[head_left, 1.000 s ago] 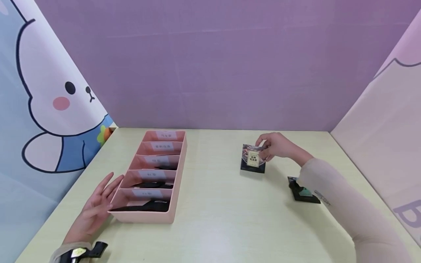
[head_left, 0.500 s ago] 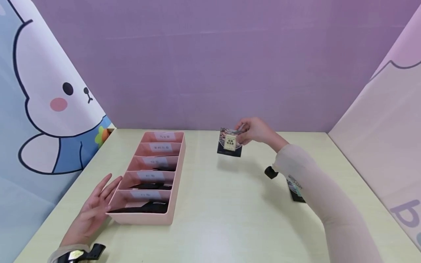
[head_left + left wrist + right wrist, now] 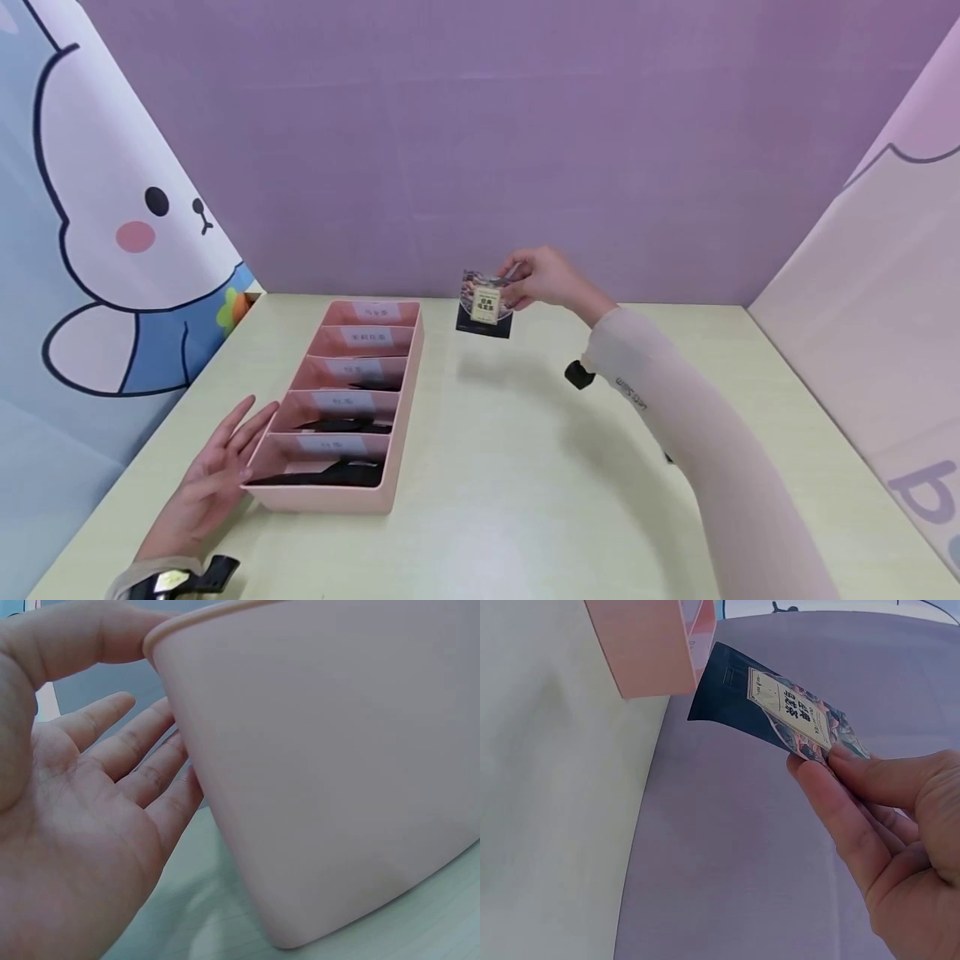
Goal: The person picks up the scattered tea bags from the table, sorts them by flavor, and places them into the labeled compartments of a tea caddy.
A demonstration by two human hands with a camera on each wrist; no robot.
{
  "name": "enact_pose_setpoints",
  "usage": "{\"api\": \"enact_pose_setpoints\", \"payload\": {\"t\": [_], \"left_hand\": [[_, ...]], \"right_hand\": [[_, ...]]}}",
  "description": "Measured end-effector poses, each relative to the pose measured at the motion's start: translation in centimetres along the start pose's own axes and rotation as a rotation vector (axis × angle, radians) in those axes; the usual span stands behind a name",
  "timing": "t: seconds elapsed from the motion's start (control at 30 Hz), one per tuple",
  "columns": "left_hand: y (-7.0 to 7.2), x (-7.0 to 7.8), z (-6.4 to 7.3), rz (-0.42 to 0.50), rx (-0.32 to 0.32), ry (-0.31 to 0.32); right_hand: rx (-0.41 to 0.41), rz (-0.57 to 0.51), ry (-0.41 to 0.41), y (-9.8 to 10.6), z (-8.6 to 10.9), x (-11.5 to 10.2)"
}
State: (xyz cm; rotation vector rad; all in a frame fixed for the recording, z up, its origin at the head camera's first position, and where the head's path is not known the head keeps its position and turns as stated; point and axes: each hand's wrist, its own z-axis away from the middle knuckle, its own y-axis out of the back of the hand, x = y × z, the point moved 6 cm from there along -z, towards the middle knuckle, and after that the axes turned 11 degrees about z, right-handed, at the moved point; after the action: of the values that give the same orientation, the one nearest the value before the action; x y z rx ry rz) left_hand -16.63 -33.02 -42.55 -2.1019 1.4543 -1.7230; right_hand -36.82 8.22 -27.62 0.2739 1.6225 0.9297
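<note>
Between thumb and fingers, my right hand (image 3: 546,279) pinches a dark tea sachet (image 3: 483,310) by its edge, held above the far part of the table. The right wrist view shows the sachet (image 3: 780,705) tilted, its pale label facing up. A pink divided box (image 3: 318,499) stands on the left of the table, with label strips in its compartments. Black sachets (image 3: 341,473) lie in the nearer compartments. My left hand (image 3: 206,487) touches the box's near left corner; in the left wrist view its thumb rests at the rim and its extended fingers lie against the side.
A purple backdrop (image 3: 480,167) rises behind the table (image 3: 487,467), with printed sheets at both sides. Beneath the right sleeve (image 3: 690,433) a small dark corner (image 3: 669,457) shows; the sleeve hides the rest of that sachet.
My right hand has lifted the sachet off the table and carried it left and away, towards the box. The sleeve now covers most of the other sachet. My left hand stays put.
</note>
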Motion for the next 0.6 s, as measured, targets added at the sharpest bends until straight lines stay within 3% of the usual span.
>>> {"api": "enact_pose_setpoints", "payload": {"t": [0.27, 0.6], "left_hand": [[0.2, 0.1, 0.2, -0.034, 0.04, 0.014], [-0.2, 0.4, 0.2, 0.039, -0.008, -0.022]], "right_hand": [[-0.018, -0.005, 0.022, -1.1, -1.7, -2.2], [0.028, -0.013, 0.072, -3.7, -4.1, -4.5]]}}
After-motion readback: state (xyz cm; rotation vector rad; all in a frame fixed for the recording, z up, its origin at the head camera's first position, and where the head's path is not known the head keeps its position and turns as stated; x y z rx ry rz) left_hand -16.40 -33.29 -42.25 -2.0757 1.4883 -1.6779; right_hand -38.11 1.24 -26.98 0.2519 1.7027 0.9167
